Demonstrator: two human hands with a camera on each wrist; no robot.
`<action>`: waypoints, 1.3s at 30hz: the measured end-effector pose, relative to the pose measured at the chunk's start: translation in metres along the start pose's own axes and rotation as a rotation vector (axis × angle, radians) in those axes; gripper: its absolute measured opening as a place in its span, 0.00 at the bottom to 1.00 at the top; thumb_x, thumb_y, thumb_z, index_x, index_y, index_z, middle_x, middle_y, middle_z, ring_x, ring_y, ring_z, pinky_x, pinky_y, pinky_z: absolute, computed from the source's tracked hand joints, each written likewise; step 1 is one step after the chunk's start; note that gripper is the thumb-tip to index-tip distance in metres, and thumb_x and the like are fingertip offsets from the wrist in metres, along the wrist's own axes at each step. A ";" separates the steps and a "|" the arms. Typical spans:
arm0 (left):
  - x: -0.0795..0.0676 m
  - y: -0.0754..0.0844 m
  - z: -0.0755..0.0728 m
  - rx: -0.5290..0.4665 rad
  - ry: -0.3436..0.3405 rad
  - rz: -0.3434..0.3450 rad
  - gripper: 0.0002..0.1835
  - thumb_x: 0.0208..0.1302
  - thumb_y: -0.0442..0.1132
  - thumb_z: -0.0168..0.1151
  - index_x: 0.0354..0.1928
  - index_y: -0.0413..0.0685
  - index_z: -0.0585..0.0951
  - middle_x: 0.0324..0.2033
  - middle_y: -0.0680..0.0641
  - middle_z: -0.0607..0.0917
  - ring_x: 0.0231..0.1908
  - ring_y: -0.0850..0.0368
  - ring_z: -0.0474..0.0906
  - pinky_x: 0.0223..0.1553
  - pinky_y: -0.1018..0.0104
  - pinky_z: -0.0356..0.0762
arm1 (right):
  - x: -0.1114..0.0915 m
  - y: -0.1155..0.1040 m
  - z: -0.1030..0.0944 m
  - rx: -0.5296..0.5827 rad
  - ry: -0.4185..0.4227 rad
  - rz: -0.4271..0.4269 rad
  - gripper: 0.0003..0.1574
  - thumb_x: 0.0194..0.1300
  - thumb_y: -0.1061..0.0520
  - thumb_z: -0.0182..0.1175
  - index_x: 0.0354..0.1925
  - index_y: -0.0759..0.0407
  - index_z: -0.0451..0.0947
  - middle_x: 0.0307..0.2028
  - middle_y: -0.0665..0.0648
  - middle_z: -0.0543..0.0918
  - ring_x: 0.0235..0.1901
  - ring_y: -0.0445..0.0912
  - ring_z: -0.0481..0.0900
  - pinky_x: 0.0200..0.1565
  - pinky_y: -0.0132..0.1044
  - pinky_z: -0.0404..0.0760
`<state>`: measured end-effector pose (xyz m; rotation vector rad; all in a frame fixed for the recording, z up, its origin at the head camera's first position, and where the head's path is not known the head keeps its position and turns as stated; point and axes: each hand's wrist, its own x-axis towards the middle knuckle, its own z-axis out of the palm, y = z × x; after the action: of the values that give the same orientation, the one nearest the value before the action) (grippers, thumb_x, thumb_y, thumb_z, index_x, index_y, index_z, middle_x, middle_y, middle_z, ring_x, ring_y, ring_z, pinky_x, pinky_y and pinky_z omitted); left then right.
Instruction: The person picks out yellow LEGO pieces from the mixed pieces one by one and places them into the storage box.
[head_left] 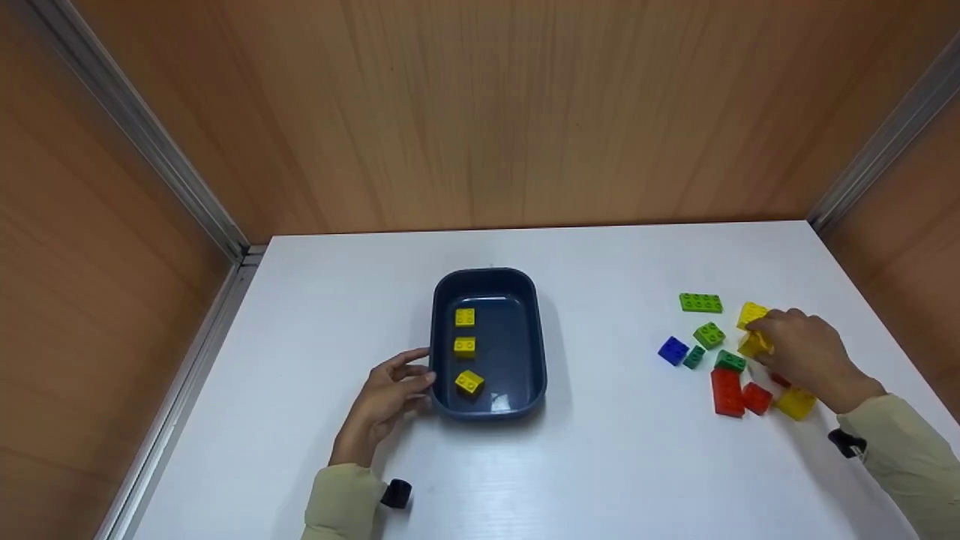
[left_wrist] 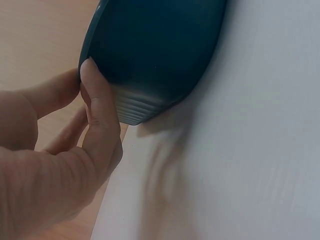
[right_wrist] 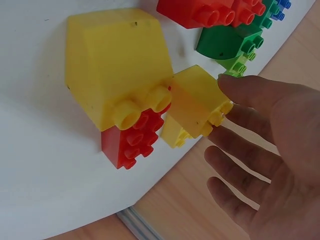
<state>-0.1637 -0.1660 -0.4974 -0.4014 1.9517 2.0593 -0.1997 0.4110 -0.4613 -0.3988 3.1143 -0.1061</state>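
Left of the dark blue tray (head_left: 541,337), my left hand (head_left: 388,394) touches its outer side near the rim with thumb and fingertips. Three small yellow bricks (head_left: 465,347) lie inside along the tray's left half. Over at the right, my right hand (head_left: 810,356) pinches a yellow toy brick (right_wrist: 197,100) between thumb and fingers. Another yellow brick (head_left: 751,313) lies just behind that hand. Beneath the wrist, in the right wrist view, a large yellow block (right_wrist: 117,60) and a red brick (right_wrist: 135,137) stand close by; the hand partly hides the red one in the head view.
Around the right hand lie a long red brick (head_left: 727,392), a small red brick (head_left: 757,398), a blue brick (head_left: 673,350) and several green bricks (head_left: 700,302). Wooden panels (head_left: 480,112) with metal edge strips enclose the white table (head_left: 615,465).
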 end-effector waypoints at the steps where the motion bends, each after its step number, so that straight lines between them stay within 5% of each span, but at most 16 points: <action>1: 0.000 0.000 0.000 0.002 0.002 0.000 0.26 0.70 0.27 0.68 0.68 0.40 0.79 0.49 0.39 0.82 0.38 0.53 0.82 0.41 0.61 0.86 | 0.000 0.000 0.000 0.000 0.000 0.000 0.33 0.53 0.64 0.81 0.56 0.72 0.83 0.49 0.76 0.84 0.45 0.70 0.81 0.49 0.68 0.85; 22: -0.002 -0.001 0.001 0.013 0.000 0.011 0.26 0.69 0.27 0.68 0.68 0.41 0.79 0.50 0.39 0.82 0.38 0.53 0.83 0.42 0.60 0.87 | 0.004 0.004 0.003 -0.005 0.045 -0.011 0.28 0.53 0.68 0.80 0.53 0.73 0.85 0.47 0.76 0.85 0.43 0.70 0.82 0.48 0.67 0.85; 39: -0.002 0.001 0.000 0.005 -0.004 0.009 0.25 0.70 0.27 0.68 0.68 0.41 0.80 0.50 0.39 0.82 0.38 0.53 0.82 0.42 0.60 0.87 | 0.019 -0.027 -0.023 -0.035 0.093 -0.075 0.28 0.52 0.68 0.81 0.53 0.68 0.87 0.48 0.72 0.86 0.44 0.67 0.82 0.50 0.67 0.84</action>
<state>-0.1618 -0.1658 -0.4959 -0.3880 1.9593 2.0585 -0.2119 0.3812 -0.4360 -0.5264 3.1970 -0.0727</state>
